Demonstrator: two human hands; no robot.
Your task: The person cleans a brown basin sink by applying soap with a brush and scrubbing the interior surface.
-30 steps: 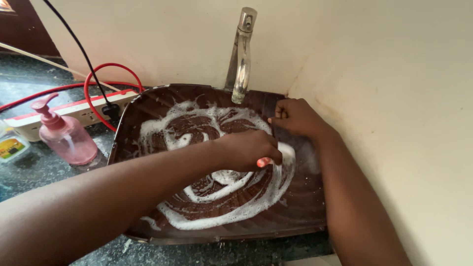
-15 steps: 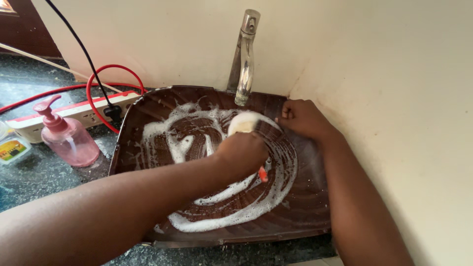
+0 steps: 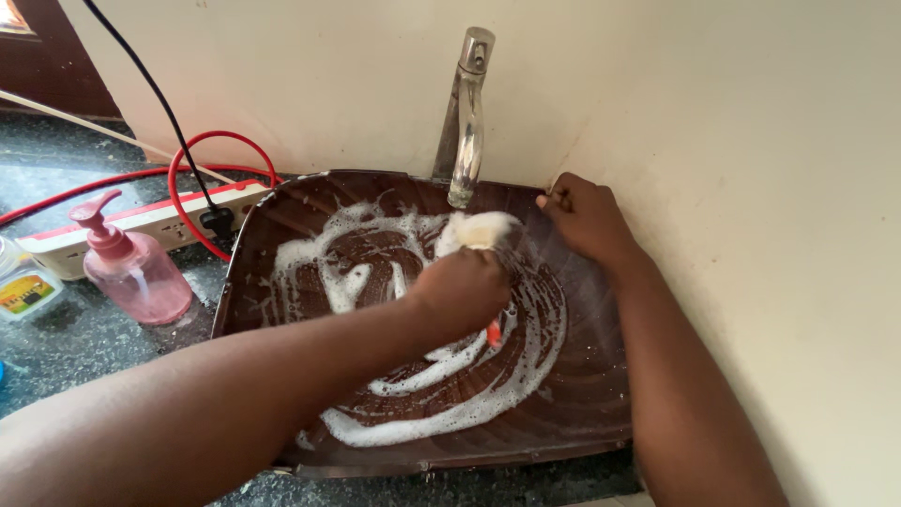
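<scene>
Sink: we see the dark brown square basin [image 3: 282, 235] set into the speckled black counter [image 3: 84, 338], tight in the corner of the cream wall [image 3: 751, 141], with swirls of white lather [image 3: 469, 404] over its floor.
Step in hand: we judge this to be the scrubbing stage, soap spread but not rinsed, since no water runs from the steel tap [image 3: 467, 122].
Left hand: our left hand [image 3: 462, 293] is clenched around a foamy scrubbing tool [image 3: 481, 230], its lathered head pressed near the back of the bowl, just under the spout.
Right hand: our right hand [image 3: 587, 216] grips the back right rim, fingers curled over the edge, bracing.
Next move calls for: in our judgement, firm pressure into the bare right-hand slope and the corners, which show little lather.
Nearby: a pink pump bottle [image 3: 131, 268] and a white power strip [image 3: 160, 221] with a red cable [image 3: 202, 150] sit left of the rim, close to any splashing.
Hard to make out: we cannot tell the tool's kind; only foam and a small orange-red tip [image 3: 494, 332] show below the fist.
Hidden: the drain is covered by arm and lather, and the near rim is partly cut off.
</scene>
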